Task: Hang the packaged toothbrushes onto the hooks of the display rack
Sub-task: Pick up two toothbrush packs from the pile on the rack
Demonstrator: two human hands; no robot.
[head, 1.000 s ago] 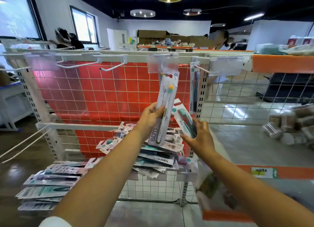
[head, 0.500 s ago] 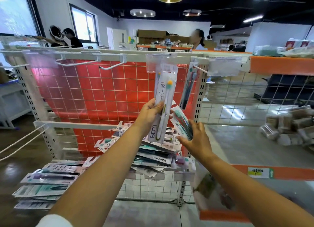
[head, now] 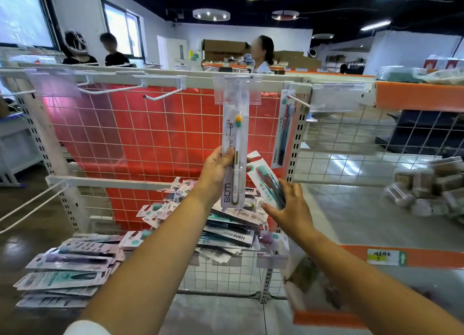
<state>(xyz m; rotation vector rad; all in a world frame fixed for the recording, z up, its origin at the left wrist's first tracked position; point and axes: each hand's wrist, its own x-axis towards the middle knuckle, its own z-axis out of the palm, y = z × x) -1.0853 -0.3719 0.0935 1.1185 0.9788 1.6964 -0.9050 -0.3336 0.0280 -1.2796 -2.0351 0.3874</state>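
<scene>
Packaged toothbrush (head: 234, 156), white card with BDM lettering, is held upright by the left hand (head: 215, 171); thumb and fingers pinch its left edge at mid-height. Its top end sits at the clear label holder (head: 237, 88) on the top rail (head: 150, 77) of the display rack; whether the hang hole is on a hook cannot be told.

Right hand (head: 291, 206) grips a small stack of teal-and-red packs (head: 266, 184), tilted, just right of and below the held pack, fingers curled round the stack's lower end.

One dark pack (head: 283, 131) hangs from the hook (head: 298, 101) at the rail's right end, beside the right upright (head: 297, 144). Two bare white hooks (head: 164, 96) project from the rail left of the label holder, in front of the red mesh panel (head: 150, 134).

Lower shelf: a loose heap of packs (head: 226, 231) behind the forearms; a second flatter pile (head: 67, 272) at the shelf's left corner.

Long bare prongs (head: 32, 204) jut from the left upright. Tiled floor right of the rack. Three people stand beyond the top rail.
</scene>
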